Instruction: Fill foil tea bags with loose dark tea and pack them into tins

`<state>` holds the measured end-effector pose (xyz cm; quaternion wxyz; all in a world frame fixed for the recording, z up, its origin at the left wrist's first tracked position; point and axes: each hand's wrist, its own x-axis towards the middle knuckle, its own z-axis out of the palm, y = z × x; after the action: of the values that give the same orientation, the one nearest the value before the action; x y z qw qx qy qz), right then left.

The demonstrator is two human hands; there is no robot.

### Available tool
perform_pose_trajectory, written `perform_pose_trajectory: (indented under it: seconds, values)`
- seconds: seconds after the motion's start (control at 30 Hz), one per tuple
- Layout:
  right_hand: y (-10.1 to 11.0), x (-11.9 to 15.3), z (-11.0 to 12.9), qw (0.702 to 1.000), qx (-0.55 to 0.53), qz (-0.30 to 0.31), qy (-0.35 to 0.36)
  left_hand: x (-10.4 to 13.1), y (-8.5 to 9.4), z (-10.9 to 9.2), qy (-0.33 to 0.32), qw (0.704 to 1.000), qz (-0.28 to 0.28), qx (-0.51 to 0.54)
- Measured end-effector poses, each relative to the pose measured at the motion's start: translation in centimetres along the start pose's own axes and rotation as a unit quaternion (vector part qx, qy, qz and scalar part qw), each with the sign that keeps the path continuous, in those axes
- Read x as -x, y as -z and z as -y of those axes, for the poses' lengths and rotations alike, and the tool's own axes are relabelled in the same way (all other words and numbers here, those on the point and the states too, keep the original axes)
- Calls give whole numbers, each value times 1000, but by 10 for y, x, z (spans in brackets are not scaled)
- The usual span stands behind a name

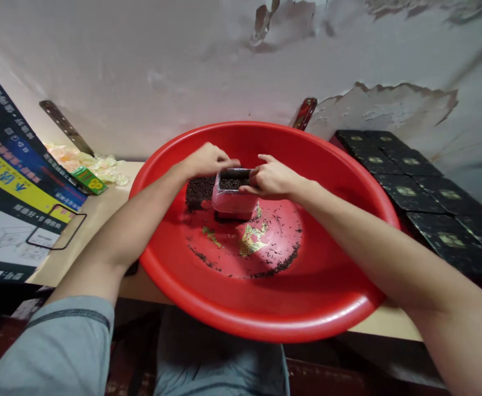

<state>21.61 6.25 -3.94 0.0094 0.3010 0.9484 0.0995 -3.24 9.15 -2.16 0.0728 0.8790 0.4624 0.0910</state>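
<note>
A small clear plastic box (235, 204), filled with dark loose tea-like leaves (233, 184), stands upright inside a large red plastic basin (266, 324). My right hand (274, 177) is closed at the box's right rim, thumb and fingers against it, index finger raised. At the back left rim, my left hand (210, 159) has its fingers bent together and slightly blurred; what they pinch, if anything, is hidden. A dark strip (237, 172) lies across the box's top between the hands. More dark leaves (200, 190) are heaped behind and left of the box.
Scattered leaf bits (280, 268) ring the basin's floor around a gold print (252, 240). Black packs (414, 190) lie in rows on the right. A printed carton (22, 187), a green box (89, 180) and pale flowers (111, 168) are left. The peeling wall (162, 71) rises behind.
</note>
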Motion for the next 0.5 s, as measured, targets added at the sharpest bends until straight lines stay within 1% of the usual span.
perform_pose_trajectory:
  seconds: [0.03,0.07,0.1,0.13,0.2,0.27,0.3,0.33,0.4,0.47,0.5]
  values:
    - [1,1,-1,1000,-7,-24,-5,0,4,7,42,997,-60,0]
    - [2,2,-2,998,-19,-50,-12,1,6,15,86,991,-103,-11]
    - [1,4,-3,996,-37,-73,-21,2,7,22,130,984,-121,-27]
    - [-1,6,-4,993,-60,-92,-33,3,6,29,171,978,-111,-45]
    - [-12,8,-6,985,-115,-101,-74,6,1,41,240,966,-43,-80]
    - [-27,7,-6,974,-174,-66,-127,8,-5,51,280,954,27,-103]
    - [-35,5,-6,967,-203,-46,-146,9,-8,54,289,950,47,-109]
    - [-42,3,-7,961,-228,-32,-156,9,-9,57,292,948,59,-112]
    - [-52,-2,-8,953,-260,-29,-153,10,-10,60,289,948,64,-114]
    - [-55,-5,-10,954,-265,-43,-132,9,-7,62,280,951,49,-119]
    - [-53,-5,-10,957,-261,-44,-119,9,-4,63,274,953,33,-126]
